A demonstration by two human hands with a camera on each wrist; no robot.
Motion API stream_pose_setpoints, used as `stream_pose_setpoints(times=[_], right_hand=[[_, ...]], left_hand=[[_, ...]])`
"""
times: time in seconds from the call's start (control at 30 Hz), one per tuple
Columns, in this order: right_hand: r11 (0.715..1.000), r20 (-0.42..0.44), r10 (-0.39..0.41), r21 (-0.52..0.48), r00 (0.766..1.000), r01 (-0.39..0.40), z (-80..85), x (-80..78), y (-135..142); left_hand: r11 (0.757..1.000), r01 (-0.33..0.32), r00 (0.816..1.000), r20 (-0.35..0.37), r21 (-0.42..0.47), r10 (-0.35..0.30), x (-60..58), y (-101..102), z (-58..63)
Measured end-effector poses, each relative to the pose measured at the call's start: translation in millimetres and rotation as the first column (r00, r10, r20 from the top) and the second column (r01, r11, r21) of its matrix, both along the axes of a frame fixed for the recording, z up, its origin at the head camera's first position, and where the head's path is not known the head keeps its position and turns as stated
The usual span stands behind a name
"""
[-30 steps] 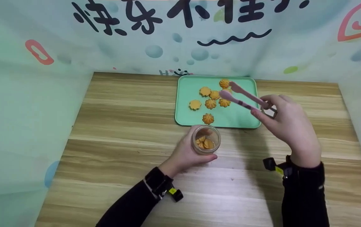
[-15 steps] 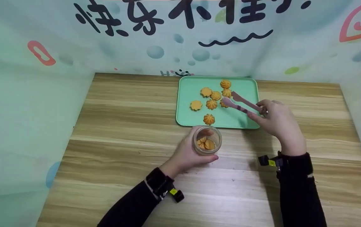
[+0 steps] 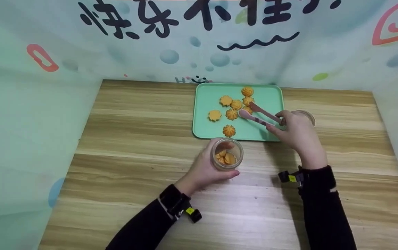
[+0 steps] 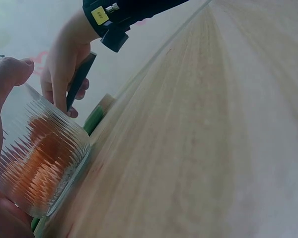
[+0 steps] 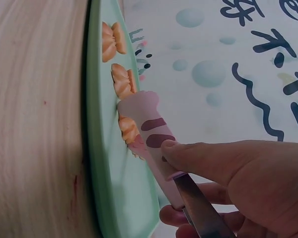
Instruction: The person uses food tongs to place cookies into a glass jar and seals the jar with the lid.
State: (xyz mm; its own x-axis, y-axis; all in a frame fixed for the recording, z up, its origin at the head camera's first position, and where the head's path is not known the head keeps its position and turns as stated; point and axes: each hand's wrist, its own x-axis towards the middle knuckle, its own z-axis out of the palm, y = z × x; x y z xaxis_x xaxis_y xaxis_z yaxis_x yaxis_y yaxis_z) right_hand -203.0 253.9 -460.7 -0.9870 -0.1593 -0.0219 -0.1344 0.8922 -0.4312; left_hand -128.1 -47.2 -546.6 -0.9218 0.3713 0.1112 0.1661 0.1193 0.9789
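Note:
My left hand (image 3: pixel 204 170) grips a clear glass jar (image 3: pixel 227 168) in front of the tray, its mouth facing up. Ridged glass shows several cookies (image 4: pixel 42 163) inside, near the bottom. My right hand (image 3: pixel 301 139) holds pink tongs (image 3: pixel 255 119), thumb on the near arm and fingers on the far one. In the head view, the spread tips reach over a flower-shaped cookie (image 3: pixel 247 110), partly hidden by them. The right wrist view has the tong's paw-shaped tip (image 5: pixel 141 104) beside that cookie (image 5: pixel 128 130). Several more cookies (image 3: pixel 231 114) lie on the green tray (image 3: pixel 202 130).
The tray stands at the back of the wooden table (image 3: pixel 133 139), against a printed curtain (image 3: pixel 143 59). A round, rimmed thing (image 3: pixel 309 115) lies right of the tray, mostly hidden by my right hand. One cookie (image 3: pixel 229 130) sits near the tray's front edge, close to the jar.
My right hand has moved left and lower with the tongs, bringing their tips down onto the right-hand cookies. The round thing behind that hand has come into view. Left hand and jar stay put.

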Motion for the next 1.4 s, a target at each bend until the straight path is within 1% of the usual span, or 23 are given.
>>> stream_pose_setpoints(times=[0.2,0.4,0.5,0.77,0.97,1.13,1.27,1.4], right_hand=[[1.0,0.018,-0.007,0.018,1.0,0.006,-0.1,-0.4,-2.5],[1.0,-0.045,0.026,0.008,0.999,-0.025,2.8,0.4,-1.5],[0.999,-0.06,0.033,0.004,0.998,-0.033,5.2,1.3,-1.2],[0.999,-0.019,0.027,0.024,0.999,-0.026,12.1,3.3,-0.3],[0.998,-0.011,0.068,0.016,0.998,-0.068,20.2,8.4,5.5],[0.996,0.021,0.085,0.001,0.996,-0.085,26.0,12.0,11.0],[0.996,0.032,0.084,-0.029,0.996,-0.083,29.7,14.7,14.5],[0.996,0.013,0.081,-0.046,0.997,-0.081,32.2,16.7,17.5]], left_hand=[[1.0,0.002,1.0,0.003,0.006,-0.002,0.4,-0.7,0.8],[1.0,0.0,1.0,-0.014,-0.014,0.0,-0.1,-1.1,0.9],[1.0,-0.003,1.0,-0.006,-0.018,0.003,0.2,-0.9,1.0],[1.0,-0.01,1.0,0.011,-0.029,0.011,0.6,-0.3,1.9],[1.0,-0.011,1.0,0.019,-0.027,0.012,1.1,-0.5,2.3],[0.999,-0.017,1.0,0.024,-0.035,0.017,1.4,-0.9,1.8],[0.999,-0.014,1.0,0.008,-0.029,0.015,0.9,-0.6,1.6],[1.0,-0.01,1.0,-0.014,-0.016,0.01,0.1,-0.4,1.3]])
